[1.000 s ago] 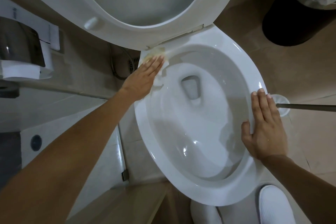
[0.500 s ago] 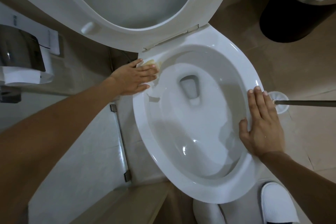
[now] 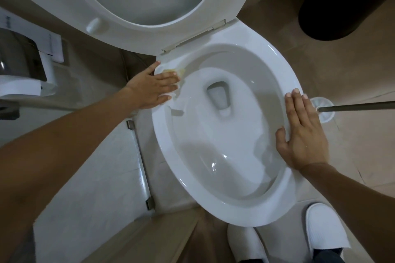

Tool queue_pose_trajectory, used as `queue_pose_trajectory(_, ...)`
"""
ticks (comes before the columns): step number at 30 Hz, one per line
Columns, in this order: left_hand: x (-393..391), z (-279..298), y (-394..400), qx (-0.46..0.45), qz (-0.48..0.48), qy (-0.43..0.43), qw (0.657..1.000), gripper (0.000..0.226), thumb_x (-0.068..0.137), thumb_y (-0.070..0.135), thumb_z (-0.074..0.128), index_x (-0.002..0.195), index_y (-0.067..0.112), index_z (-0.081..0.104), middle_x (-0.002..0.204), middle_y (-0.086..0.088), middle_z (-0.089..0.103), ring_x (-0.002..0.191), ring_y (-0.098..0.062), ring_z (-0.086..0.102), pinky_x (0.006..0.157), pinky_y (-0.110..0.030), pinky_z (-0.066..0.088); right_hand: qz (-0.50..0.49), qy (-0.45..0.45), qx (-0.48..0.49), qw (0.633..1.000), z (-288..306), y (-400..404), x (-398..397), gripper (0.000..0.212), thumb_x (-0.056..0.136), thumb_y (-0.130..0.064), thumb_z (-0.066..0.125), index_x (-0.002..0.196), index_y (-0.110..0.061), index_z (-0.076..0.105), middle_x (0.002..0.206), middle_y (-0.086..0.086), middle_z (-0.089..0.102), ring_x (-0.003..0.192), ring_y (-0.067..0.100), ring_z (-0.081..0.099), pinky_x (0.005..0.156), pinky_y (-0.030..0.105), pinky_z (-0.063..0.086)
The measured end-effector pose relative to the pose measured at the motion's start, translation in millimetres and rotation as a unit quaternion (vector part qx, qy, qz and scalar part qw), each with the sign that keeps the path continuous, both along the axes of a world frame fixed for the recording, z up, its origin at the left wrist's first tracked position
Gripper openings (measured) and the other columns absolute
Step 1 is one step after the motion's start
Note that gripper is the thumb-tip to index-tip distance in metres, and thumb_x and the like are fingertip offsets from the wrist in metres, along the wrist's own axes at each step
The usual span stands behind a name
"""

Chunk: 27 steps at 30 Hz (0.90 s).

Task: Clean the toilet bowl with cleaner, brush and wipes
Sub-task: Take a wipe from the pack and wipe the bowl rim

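Wipe [image 3: 175,71], yellowish and mostly hidden, lies on the toilet bowl [image 3: 275,57] rim's back-left, pressed flat under the left hand [image 3: 152,89] with straight fingers, probably scrubbing, while the right hand [image 3: 303,134] rests open on the opposite rim for support.

Beige tiled floor [image 3: 352,49], dark bin [image 3: 333,13], wall paper dispenser [image 3: 21,64].

Both bare forearms reach forward over the toilet bowl [image 3: 277,57]. The left hand [image 3: 151,89] lies flat with straight fingers on the bowl's far left rim, pressing down there. The right hand [image 3: 303,134] rests palm-down on the bowl's right rim, fingers straight and together, thumb spread toward the inside of the bowl.
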<state>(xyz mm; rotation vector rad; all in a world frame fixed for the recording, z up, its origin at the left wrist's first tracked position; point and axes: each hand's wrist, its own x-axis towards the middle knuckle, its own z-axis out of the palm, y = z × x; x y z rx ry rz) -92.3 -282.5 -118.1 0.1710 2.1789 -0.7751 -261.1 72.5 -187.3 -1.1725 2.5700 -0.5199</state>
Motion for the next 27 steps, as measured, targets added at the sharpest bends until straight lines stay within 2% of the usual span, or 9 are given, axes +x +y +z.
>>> queue_pose_trajectory(3, 10, -2, 7, 0.015, 0.032, 0.029, 0.999, 0.058, 0.098, 0.045, -0.003, 0.151, 0.022, -0.011, 0.157, -0.002, -0.019, 0.144, -0.018, -0.018, 0.114, -0.051, -0.009, -0.005, 0.001, -0.003, 1.0, -1, 0, 1, 0.076, 0.082, -0.026, 0.039, 0.152, -0.009, 0.018, 0.16, 0.007, 0.013, 0.148, 0.02, 0.008, 0.12, 0.026, 0.001)
queue_pose_trajectory(7, 42, 3, 26, 0.065, 0.065, 0.027, 0.995, 0.072, 0.086, 0.044, -0.022, 0.152, 0.022, -0.002, 0.159, -0.001, -0.008, 0.146, -0.019, -0.009, 0.117, -0.049, -0.006, -0.001, 0.003, -0.004, 1.0, -2, 0, 1, 0.075, 0.083, -0.029, 0.037, 0.153, -0.01, 0.016, 0.16, 0.007, 0.013, 0.148, 0.021, 0.008, 0.12, 0.024, -0.002)
queue_pose_trajectory(12, 23, 5, 18, 0.036, 0.044, 0.006, 0.998, 0.058, 0.098, 0.047, -0.001, 0.15, 0.025, -0.01, 0.158, 0.001, -0.016, 0.145, -0.017, -0.015, 0.115, -0.05, -0.009, -0.002, -0.002, -0.004, 1.0, -4, 1, 1, 0.075, 0.083, -0.03, 0.035, 0.153, -0.01, 0.016, 0.16, 0.007, 0.013, 0.148, 0.02, 0.008, 0.121, 0.033, 0.007)
queue_pose_trajectory(16, 16, 5, 20, 0.017, 0.053, 0.012, 0.998, 0.057, 0.1, 0.044, 0.003, 0.152, 0.021, -0.007, 0.159, -0.002, -0.013, 0.146, -0.019, -0.012, 0.117, -0.051, -0.004, -0.003, -0.008, 0.001, 1.0, -5, 2, 1, 0.075, 0.083, -0.031, 0.035, 0.153, -0.012, 0.014, 0.161, 0.005, 0.011, 0.148, 0.019, 0.006, 0.12, 0.043, 0.016)
queue_pose_trajectory(20, 41, 2, 40, 0.059, 0.122, 0.018, 0.991, 0.058, 0.099, 0.042, 0.004, 0.152, 0.021, 0.011, 0.16, -0.001, 0.004, 0.147, -0.019, -0.001, 0.117, -0.05, 0.0, -0.003, -0.015, -0.002, 1.0, -5, 3, 1, 0.075, 0.084, -0.03, 0.036, 0.154, -0.013, 0.013, 0.161, 0.004, 0.009, 0.148, 0.019, 0.006, 0.12, 0.042, 0.015)
queue_pose_trajectory(22, 54, 1, 51, 0.09, 0.151, 0.037, 0.984, 0.063, 0.097, 0.043, 0.003, 0.147, 0.02, 0.032, 0.156, -0.003, 0.025, 0.145, -0.021, 0.017, 0.115, -0.053, 0.009, -0.006, -0.017, -0.005, 1.0, -4, 3, 2, 0.076, 0.083, -0.028, 0.039, 0.153, -0.013, 0.013, 0.161, 0.004, 0.01, 0.148, 0.019, 0.006, 0.12, 0.042, 0.015)
queue_pose_trajectory(24, 72, -3, 65, 0.112, 0.169, 0.046, 0.978, 0.06, 0.096, 0.042, 0.011, 0.136, 0.019, 0.051, 0.145, -0.004, 0.045, 0.138, -0.023, 0.035, 0.111, -0.056, 0.023, -0.009, -0.017, -0.009, 1.0, -4, 4, 2, 0.077, 0.083, -0.027, 0.04, 0.153, -0.013, 0.014, 0.161, 0.004, 0.011, 0.148, 0.019, 0.007, 0.119, 0.042, 0.016)
queue_pose_trajectory(27, 94, -2, 91, 0.144, 0.211, 0.045, 0.966, 0.062, 0.1, 0.044, 0.006, 0.133, 0.022, 0.053, 0.142, -0.001, 0.049, 0.137, -0.021, 0.037, 0.111, -0.056, 0.024, -0.004, -0.019, -0.012, 1.0, -5, 3, 3, 0.077, 0.083, -0.028, 0.039, 0.153, -0.013, 0.013, 0.161, 0.004, 0.01, 0.148, 0.02, 0.007, 0.119, 0.044, 0.018)
